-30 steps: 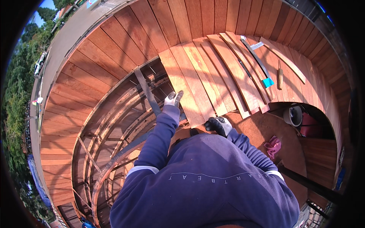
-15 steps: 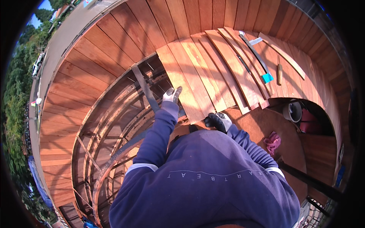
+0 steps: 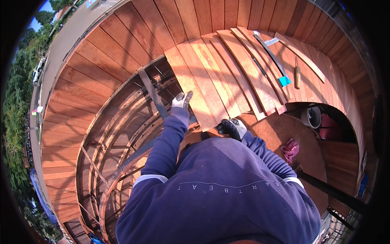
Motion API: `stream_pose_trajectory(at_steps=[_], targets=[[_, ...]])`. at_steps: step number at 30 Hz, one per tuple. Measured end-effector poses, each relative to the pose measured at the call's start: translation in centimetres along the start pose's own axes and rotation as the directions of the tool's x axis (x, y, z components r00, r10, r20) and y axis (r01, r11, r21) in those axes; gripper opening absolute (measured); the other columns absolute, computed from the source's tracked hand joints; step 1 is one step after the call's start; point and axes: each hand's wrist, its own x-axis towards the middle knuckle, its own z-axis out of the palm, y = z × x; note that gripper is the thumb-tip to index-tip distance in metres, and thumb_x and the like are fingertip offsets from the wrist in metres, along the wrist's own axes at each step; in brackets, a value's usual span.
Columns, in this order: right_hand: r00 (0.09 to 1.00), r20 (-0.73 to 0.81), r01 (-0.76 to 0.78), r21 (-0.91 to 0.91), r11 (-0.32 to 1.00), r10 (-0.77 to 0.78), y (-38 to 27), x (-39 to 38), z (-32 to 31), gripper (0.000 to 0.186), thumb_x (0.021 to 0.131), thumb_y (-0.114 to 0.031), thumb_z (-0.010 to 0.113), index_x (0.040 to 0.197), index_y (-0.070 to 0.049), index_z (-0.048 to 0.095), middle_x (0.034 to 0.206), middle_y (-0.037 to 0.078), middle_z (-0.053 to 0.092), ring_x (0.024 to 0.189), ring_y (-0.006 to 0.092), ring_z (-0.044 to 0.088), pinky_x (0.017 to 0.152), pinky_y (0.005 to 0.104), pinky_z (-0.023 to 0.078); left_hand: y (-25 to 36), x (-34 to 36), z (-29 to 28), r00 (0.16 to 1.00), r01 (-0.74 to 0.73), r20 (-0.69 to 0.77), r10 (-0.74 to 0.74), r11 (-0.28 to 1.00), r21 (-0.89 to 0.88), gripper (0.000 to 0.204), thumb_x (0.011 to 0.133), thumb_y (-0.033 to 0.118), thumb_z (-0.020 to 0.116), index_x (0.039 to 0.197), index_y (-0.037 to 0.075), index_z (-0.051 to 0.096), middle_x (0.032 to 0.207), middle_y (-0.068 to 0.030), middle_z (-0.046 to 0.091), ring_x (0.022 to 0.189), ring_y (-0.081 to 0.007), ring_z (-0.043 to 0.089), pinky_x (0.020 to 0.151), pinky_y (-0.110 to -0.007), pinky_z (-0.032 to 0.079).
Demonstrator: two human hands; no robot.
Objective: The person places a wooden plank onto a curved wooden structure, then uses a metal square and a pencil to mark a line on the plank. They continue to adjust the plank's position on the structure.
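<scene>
My left hand (image 3: pixel 182 100), in a white and dark work glove, grips the left edge of the outermost wooden board (image 3: pixel 189 86) with its fingertips on the top face. That reddish-brown board lies beside other boards and borders the open frame. My right hand (image 3: pixel 232 128), gloved the same way, is closed at the near ends of the boards, just right of the outermost board's corner. Its curled fingers touch the wood there, and their undersides are hidden. Several loose, narrow wooden strips (image 3: pixel 250 75) lie on the boards to the right.
An open rusty metal frame (image 3: pixel 122 122) curves along my left. On the right-hand boards lie a dark strip with a blue end (image 3: pixel 270 57), a wooden-handled tool (image 3: pixel 297 77) and a thin dark pen-like tool (image 3: pixel 259 67). Below are a grey bucket (image 3: pixel 312 117) and a pink cloth (image 3: pixel 290 150).
The view has shifted slightly. My left hand's fingers look a little more extended at the board's edge. The right hand and boards stay nearly as they were.
</scene>
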Motion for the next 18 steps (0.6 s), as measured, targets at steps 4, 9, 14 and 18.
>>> stream_pose_trajectory(at_steps=[4, 9, 14, 18], targets=[[1.000, -0.015, 0.001, -0.008, 1.000, -0.001, -0.3, -0.3, 0.4, 0.038, 0.095, -0.029, 0.067, 0.115, 0.004, 0.064, 0.101, 0.014, 0.071, 0.092, 0.0233, 0.070, 0.086, 0.0349, 0.056, -0.6, 0.2, -0.1, 1.000, -0.007, -0.005, 0.007, 1.000, 0.004, 0.041, 0.092, 0.028, 0.072, 0.068, 0.009, 0.045, 0.068, 0.0026, 0.037, 0.068, -0.0109, 0.033, 0.061, -0.032, 0.033], [1.000, 0.024, 0.011, 0.030, 0.999, -0.012, 0.1, 0.0, -0.2, 0.037, 0.095, -0.028, 0.067, 0.114, 0.004, 0.064, 0.101, 0.013, 0.071, 0.091, 0.0227, 0.070, 0.085, 0.0346, 0.056, 0.5, -0.2, 0.1, 1.000, 0.014, 0.003, -0.014, 1.000, -0.013, 0.040, 0.092, 0.027, 0.072, 0.068, 0.009, 0.046, 0.068, 0.0031, 0.037, 0.068, -0.0107, 0.033, 0.061, -0.032, 0.033], [0.998, 0.050, 0.033, 0.028, 0.999, -0.034, 0.0, 0.1, -0.2, 0.034, 0.095, -0.024, 0.067, 0.114, 0.004, 0.065, 0.100, 0.014, 0.071, 0.089, 0.0238, 0.070, 0.084, 0.0351, 0.056, 1.7, -0.6, 0.3, 0.997, 0.076, -0.003, -0.076, 0.997, -0.024, 0.038, 0.091, 0.028, 0.073, 0.069, 0.008, 0.048, 0.068, 0.0023, 0.039, 0.069, -0.0113, 0.034, 0.062, -0.031, 0.034], [1.000, 0.016, 0.017, 0.071, 0.997, -0.018, 0.2, 0.1, -0.1, 0.033, 0.094, -0.022, 0.068, 0.114, 0.005, 0.064, 0.100, 0.015, 0.071, 0.089, 0.0240, 0.070, 0.084, 0.0353, 0.056, 1.5, -0.5, 0.1, 0.999, 0.052, -0.002, -0.052, 0.998, 0.030, 0.037, 0.092, 0.028, 0.072, 0.070, 0.007, 0.050, 0.069, 0.0014, 0.042, 0.069, -0.0121, 0.037, 0.062, -0.032, 0.036]])
